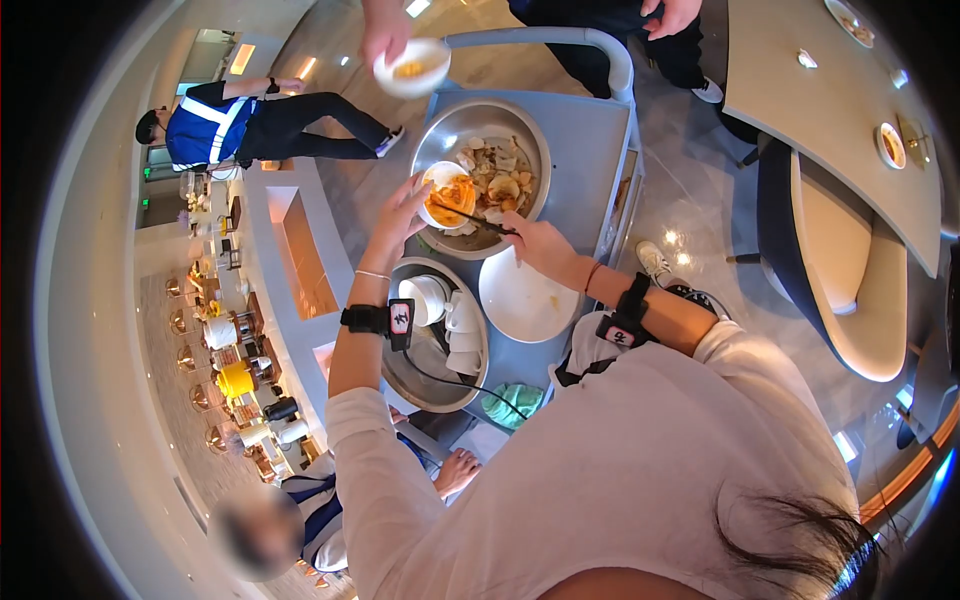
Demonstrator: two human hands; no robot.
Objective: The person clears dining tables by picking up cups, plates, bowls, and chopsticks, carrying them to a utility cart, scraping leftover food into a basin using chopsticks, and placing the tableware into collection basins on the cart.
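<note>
My left hand (398,215) is closed on the side of a small white bowl (432,222) with orange food in it. The bowl is tilted over a large steel basin (542,150) that contains food scraps (505,180). My right hand (540,245) grips dark chopsticks (485,222), whose tips reach into the orange food. Just below my right hand lies a white plate (525,300) with a small stain. Beside it, a second steel basin (400,375) holds stacked white bowls (460,335).
The basins stand on a grey cart (585,150) with a curved handle (540,36). Another person's hand (385,40) holds a white bowl (412,68) beyond the basin. A green cloth or bag (512,403) lies nearby. A chair (830,250) and dining table (810,80) are right.
</note>
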